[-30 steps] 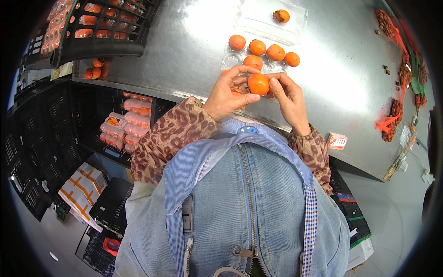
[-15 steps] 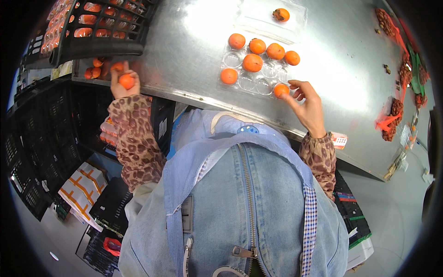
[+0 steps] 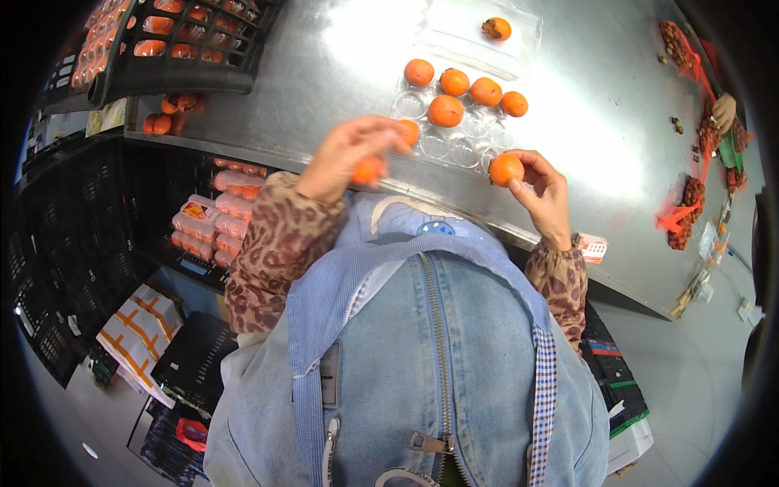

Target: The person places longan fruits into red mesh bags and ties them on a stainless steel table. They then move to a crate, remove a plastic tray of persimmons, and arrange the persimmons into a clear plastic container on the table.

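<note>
A clear plastic tray (image 3: 436, 146) with round cups lies near the table's front edge, several orange persimmons (image 3: 445, 111) sitting in it. At its front right corner my right hand (image 3: 548, 199) grips a persimmon (image 3: 505, 170) between thumb and fingers. My left hand (image 3: 337, 159), somewhat blurred, is closed around another persimmon (image 3: 367, 171) just left of the tray. Its fingertips partly cover the persimmon in the tray's front left cup. Behind the tray, one persimmon (image 3: 497, 29) rests on a clear plastic lid (image 3: 531, 49).
Loose persimmons (image 3: 161, 123) lie at the table's left end, beside a black crate (image 3: 174, 81) of packed fruit. Packed trays (image 3: 215, 215) sit in a crate below the table edge. Red net bags (image 3: 690, 203) stand at right, where another person's hand (image 3: 724, 112) shows.
My left hand has come right from the table's left end, carrying a persimmon to the tray. My right hand has raised its persimmon slightly and turned it, showing its leafy underside.
</note>
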{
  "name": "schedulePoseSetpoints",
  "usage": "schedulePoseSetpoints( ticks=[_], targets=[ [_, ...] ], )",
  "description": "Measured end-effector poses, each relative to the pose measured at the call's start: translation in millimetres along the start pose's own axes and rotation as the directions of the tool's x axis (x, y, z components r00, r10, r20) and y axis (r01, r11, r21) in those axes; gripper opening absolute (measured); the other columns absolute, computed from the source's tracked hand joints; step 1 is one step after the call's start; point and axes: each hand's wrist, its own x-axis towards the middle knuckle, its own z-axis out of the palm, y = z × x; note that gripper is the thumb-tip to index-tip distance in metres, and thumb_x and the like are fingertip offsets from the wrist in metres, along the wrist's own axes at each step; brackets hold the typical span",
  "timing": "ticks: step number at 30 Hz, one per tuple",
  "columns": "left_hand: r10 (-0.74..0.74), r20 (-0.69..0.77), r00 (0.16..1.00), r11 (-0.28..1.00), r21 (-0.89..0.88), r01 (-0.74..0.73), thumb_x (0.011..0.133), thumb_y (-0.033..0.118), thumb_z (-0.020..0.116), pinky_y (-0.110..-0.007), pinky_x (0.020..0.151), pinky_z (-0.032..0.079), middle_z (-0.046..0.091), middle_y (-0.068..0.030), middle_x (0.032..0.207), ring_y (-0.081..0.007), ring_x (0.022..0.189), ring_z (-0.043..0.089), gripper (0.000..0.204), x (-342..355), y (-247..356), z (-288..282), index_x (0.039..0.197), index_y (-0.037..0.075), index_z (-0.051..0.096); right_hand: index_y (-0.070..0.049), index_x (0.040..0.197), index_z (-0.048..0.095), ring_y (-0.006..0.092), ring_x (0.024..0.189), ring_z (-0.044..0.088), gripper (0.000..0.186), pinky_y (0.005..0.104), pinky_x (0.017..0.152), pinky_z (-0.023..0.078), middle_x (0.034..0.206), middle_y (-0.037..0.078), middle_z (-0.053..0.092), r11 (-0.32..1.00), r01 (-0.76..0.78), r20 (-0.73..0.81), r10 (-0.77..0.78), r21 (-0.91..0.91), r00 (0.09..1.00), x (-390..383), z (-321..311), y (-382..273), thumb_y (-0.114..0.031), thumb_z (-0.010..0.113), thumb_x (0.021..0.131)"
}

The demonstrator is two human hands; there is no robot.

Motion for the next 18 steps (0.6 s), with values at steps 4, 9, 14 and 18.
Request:
schedulePoseSetpoints(
  ticks=[4,9,14,18],
  targets=[
    [-0.128,0.207,0.97,0.991,-0.002,0.131,0.101,0.035,0.046,-0.021,0.046,0.049,0.063,-0.0116,0.092,-0.0099,0.059,0.058,0.041,17,5,49,0.115,-0.002,0.058,0.002,0.117,0.059,0.0167,0.103,0.06,0.039,0.031,0.089,0.046,0.111,0.008,0.062,0.951,0.02,0.069,-0.043,0.307,0.997,-3,18,-9,-0.012,0.069,0.082],
    [-0.215,0.355,0.91,0.946,-0.158,0.285,0.099,0.04,0.049,-0.021,0.049,0.047,0.062,-0.0099,0.094,-0.0102,0.062,0.059,0.044,19,2,66,0.113,-0.001,0.056,0.001,0.12,0.058,0.0131,0.099,0.056,0.043,0.0274,0.086,0.046,0.117,0.009,0.057,0.97,0.139,0.068,-0.155,0.202,0.986,-1,31,-18,-0.012,0.071,0.081],
    [0.094,0.117,0.989,0.995,-0.034,-0.091,0.085,0.018,0.072,-0.019,0.059,0.046,0.061,-0.0065,0.103,-0.0047,0.072,0.056,0.038,20,-11,70,0.115,0.003,0.054,0.001,0.123,0.055,0.0092,0.091,0.055,0.047,0.0246,0.079,0.046,0.115,0.008,0.058,0.954,0.108,0.008,-0.115,0.281,0.993,1,33,-19,-0.01,0.072,0.081],
    [0.249,0.047,0.967,0.961,0.114,-0.253,0.074,0.009,0.08,-0.018,0.066,0.044,0.06,-0.0056,0.106,-0.0022,0.077,0.053,0.047,20,-15,71,0.113,0.005,0.054,0.001,0.121,0.056,0.0084,0.087,0.056,0.046,0.0242,0.077,0.046,0.111,0.006,0.059,0.96,0.06,0.031,-0.071,0.273,0.997,2,35,-18,-0.01,0.074,0.08]
  ],
)
